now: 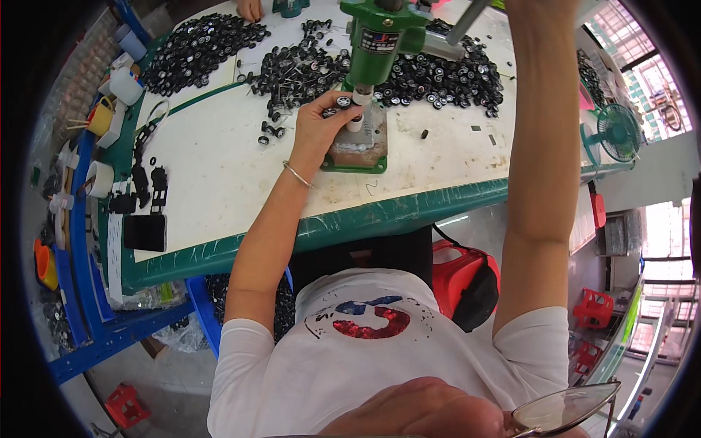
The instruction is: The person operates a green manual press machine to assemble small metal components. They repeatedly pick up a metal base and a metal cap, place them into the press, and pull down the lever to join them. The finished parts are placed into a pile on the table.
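My left hand (315, 130) is closed by the ram of a green hand press (378, 44). Small black toy wheels (343, 101) with silver hubs show between its thumb and fingers, right beside the white post (355, 124) on the press base. Whether one of them sits on the post I cannot tell. My right arm reaches up past the press's right side to my right hand (542, 6), cut off by the top edge with its fingers hidden. A grey lever (467, 25) slants up from the press toward that side.
Heaps of black wheels (197, 55) and wheels on thin axles (296, 73) cover the table's far part. Another person's hand (250, 9) is at the back. A phone (144, 233) and black plastic parts (158, 186) lie left; a green fan (617, 133) stands right.
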`<state>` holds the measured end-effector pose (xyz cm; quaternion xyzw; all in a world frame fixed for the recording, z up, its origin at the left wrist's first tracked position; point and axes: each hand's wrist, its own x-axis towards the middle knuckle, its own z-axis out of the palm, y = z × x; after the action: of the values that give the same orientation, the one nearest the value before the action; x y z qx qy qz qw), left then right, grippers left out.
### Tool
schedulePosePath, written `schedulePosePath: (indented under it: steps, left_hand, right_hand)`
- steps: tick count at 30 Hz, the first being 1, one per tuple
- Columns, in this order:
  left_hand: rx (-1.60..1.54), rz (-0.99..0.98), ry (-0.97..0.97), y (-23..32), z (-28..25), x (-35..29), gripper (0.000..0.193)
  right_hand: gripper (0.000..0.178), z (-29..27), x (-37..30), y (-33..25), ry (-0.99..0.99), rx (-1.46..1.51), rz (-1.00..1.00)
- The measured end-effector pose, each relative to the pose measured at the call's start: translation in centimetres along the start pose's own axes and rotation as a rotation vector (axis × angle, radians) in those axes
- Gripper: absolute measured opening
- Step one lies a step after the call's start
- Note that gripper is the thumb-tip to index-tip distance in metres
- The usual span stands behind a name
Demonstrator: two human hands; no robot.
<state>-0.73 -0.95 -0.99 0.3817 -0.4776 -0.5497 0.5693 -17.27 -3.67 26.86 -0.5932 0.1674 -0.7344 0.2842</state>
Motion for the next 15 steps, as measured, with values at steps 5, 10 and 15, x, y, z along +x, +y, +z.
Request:
schedulePosePath:
  steps: [5,10,15]
  left_hand:
    - [-0.377,-0.078,-0.031,-0.2,-1.7,0.7,0.013]
    - [-0.624,-0.121,0.021,-0.5,-2.9,1.5,0.020]
    - [-0.694,-0.108,-0.049,-0.4,-3.6,1.3,0.020]
  right_hand:
    - [0.024,-3.7,5.4,7.0,-0.076,0.116,0.316]
    - [0.028,-4.0,2.4,7.2,0.019,0.088,0.404]
    - [0.023,-9.6,-9.3,7.2,-0.076,-0.683,0.558]
